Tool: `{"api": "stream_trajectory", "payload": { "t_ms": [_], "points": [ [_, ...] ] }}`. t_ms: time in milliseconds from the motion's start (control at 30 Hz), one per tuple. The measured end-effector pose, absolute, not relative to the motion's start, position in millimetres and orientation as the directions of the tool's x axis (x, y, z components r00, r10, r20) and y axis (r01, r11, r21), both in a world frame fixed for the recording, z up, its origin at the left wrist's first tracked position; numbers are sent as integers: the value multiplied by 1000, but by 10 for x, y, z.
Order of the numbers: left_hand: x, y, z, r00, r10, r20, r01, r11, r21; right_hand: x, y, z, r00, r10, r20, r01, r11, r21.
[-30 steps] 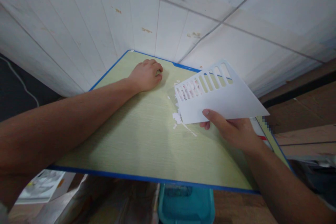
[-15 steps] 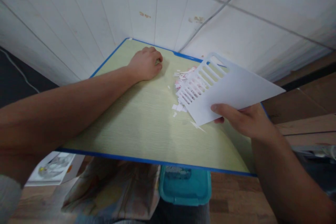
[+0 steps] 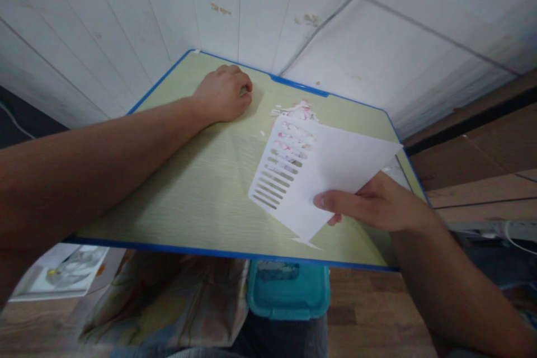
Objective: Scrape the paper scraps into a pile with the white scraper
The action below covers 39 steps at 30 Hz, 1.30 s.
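Observation:
My right hand grips a thin, stiff white sheet by its near right edge, thumb on top and fingers underneath. A row of rounded slots of graded length runs along the sheet's left side. The sheet is tilted over the table, its slotted end partly covering a heap of white and pinkish paper scraps. Some scraps show through the slots. My left hand rests in a loose fist on the tabletop, left of the scraps. Table colour shows through the gap between its thumb and fingers.
The pale green folding table has a blue rim and stands against a white panelled wall with a cable. Below its front edge are a teal-lidded box and a patterned cloth bag. Cardboard stands at the right.
My right hand has brought the white sheet left and nearer to me, turning it so the slots face left. The far part of the scrap heap is now uncovered. My left hand stays in place.

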<state>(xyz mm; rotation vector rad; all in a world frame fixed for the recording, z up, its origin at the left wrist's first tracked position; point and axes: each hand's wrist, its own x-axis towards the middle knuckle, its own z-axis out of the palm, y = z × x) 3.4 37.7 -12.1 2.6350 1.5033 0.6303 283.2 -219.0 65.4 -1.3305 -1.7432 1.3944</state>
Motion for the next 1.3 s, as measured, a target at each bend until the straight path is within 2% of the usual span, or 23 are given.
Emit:
{"api": "stream_trajectory", "payload": {
  "t_ms": [133,300,567,900,967,1100,1200,1300],
  "points": [
    [8,421,-131,454,826,333,788,-547,282,2844,-2213,655,-471,854,-223,340,-58,-939],
    [-20,415,-124,452,837,308,758,-543,362,2909,-2211,623,-592,772,-232,260,-90,-961],
    [25,319,-32,447,861,243,820,-503,275,2900,-2176,710,-548,809,-213,328,-27,-944],
    [44,285,-10,437,870,229,832,-488,265,2951,-2144,701,-571,781,-253,346,-51,-937],
    [45,284,-16,442,863,244,833,-496,244,2940,-2114,685,-540,818,-197,355,9,-935],
    [13,348,-87,477,825,303,810,-546,212,2899,-2050,606,-313,946,89,419,222,-881],
    [-10,403,-148,489,809,328,801,-565,199,2880,-2038,532,-162,959,235,500,285,-818],
    [-13,420,-183,477,805,352,801,-563,204,2873,-2058,448,-138,949,282,544,311,-779]
  ]
}}
